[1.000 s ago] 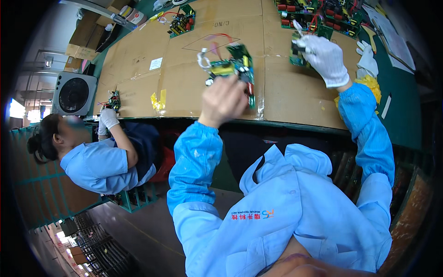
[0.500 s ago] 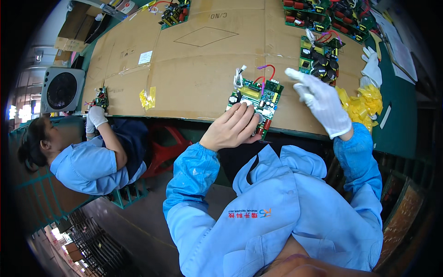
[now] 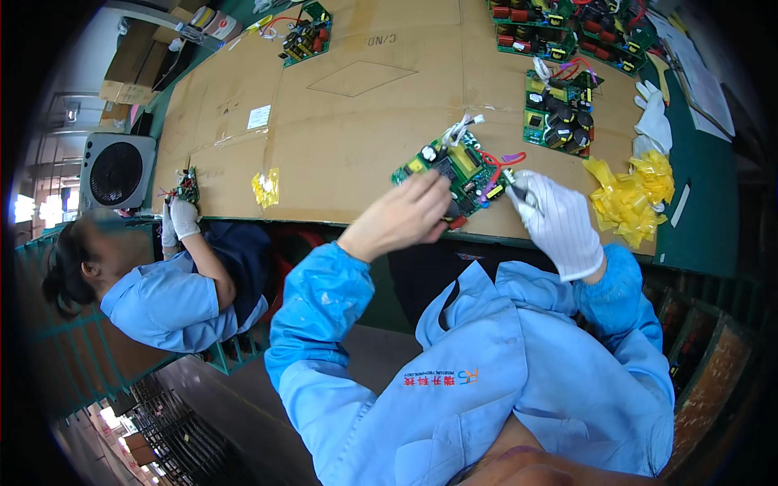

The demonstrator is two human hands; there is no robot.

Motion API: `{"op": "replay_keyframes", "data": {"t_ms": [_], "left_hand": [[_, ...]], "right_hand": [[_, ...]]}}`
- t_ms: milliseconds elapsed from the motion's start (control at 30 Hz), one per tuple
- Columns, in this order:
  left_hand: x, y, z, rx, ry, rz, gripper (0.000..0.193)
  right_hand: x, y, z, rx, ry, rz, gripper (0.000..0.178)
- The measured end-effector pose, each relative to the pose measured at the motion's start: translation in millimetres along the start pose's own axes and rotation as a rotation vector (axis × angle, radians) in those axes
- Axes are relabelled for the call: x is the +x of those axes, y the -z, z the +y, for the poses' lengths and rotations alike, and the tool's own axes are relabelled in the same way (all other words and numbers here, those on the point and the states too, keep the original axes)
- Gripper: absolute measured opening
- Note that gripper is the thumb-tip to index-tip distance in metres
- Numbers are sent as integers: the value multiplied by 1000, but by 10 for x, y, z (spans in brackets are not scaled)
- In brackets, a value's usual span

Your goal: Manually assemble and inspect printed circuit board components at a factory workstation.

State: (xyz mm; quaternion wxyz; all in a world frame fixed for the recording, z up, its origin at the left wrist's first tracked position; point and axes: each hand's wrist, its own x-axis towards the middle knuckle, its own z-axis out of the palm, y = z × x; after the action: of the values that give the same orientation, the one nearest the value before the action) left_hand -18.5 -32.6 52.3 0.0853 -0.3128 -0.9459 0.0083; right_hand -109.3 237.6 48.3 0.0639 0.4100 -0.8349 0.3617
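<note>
A green circuit board (image 3: pixel 468 174) with black and yellow parts, a white connector and red and purple wires is tilted over the near edge of the table. My bare left hand (image 3: pixel 403 212) grips it along its near left side, the fingers lying over its parts. At the board's right end is my white-gloved right hand (image 3: pixel 555 219), its thumb and fingers closed on that corner. The fingertips partly hide what they pinch there.
Cardboard (image 3: pixel 356 121) covers the table. Another circuit board (image 3: pixel 559 113) and yellow tape pieces (image 3: pixel 636 194) lie to the right; stacked boards (image 3: pixel 535 28) stand behind. A co-worker (image 3: pixel 170 283) handles a board at far left, near a fan (image 3: pixel 117 174).
The board has turned clockwise and is tilted. My right hand has come down and left onto the board's right end; my left hand has shifted slightly left with it.
</note>
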Motion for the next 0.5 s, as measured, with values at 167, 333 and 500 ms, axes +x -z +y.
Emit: {"op": "replay_keyframes", "data": {"t_ms": [167,333,500], "left_hand": [[38,56,-570,-4,77,-18,54],[14,148,-787,48,324,134,58],[202,333,-198,-554,611,588,38]], "right_hand": [[-164,-67,-236,275,-115,-179,21],[-281,-431,-627,506,158,-384,22],[-250,-267,-265,380,0,-566,25]]}}
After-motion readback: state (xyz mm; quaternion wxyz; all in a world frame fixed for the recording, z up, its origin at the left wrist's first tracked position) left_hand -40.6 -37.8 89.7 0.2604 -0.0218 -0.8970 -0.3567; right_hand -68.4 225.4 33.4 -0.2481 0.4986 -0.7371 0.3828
